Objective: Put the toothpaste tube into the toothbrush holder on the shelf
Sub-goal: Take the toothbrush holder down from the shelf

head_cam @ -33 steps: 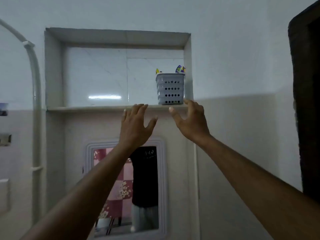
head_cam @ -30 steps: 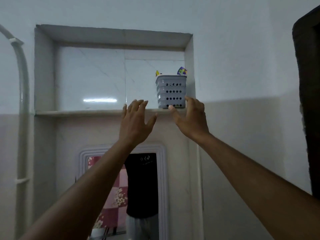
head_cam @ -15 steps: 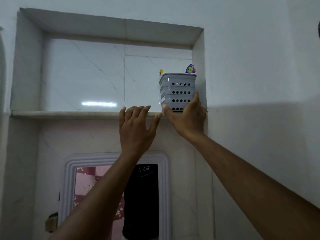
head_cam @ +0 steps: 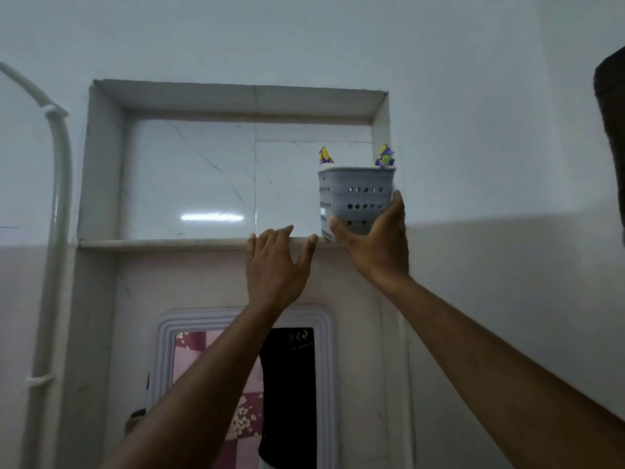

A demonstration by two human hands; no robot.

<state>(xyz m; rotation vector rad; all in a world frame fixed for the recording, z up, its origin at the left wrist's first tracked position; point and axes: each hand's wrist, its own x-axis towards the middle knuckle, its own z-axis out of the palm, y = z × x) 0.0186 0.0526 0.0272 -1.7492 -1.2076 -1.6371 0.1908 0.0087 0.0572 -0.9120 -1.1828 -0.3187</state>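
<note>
A grey perforated toothbrush holder [head_cam: 355, 194] stands at the right end of a marble shelf [head_cam: 169, 244] set in a wall niche. Two purple and yellow tips [head_cam: 385, 156] poke above its rim; whether either is the toothpaste tube I cannot tell. My right hand [head_cam: 375, 247] wraps the holder's lower part, thumb on its left side and fingers on its right. My left hand [head_cam: 275, 269] is open, fingers spread, fingertips at the shelf's front edge just left of the holder.
The niche's right wall [head_cam: 381, 137] sits tight against the holder. A framed mirror [head_cam: 243, 394] hangs below the shelf. A white pipe [head_cam: 55, 231] runs down the left wall. A dark object [head_cam: 610, 147] hangs at the far right.
My right hand has risen from the shelf edge and closed around the holder's base. The left hand stays at the shelf edge. The camera view has shifted.
</note>
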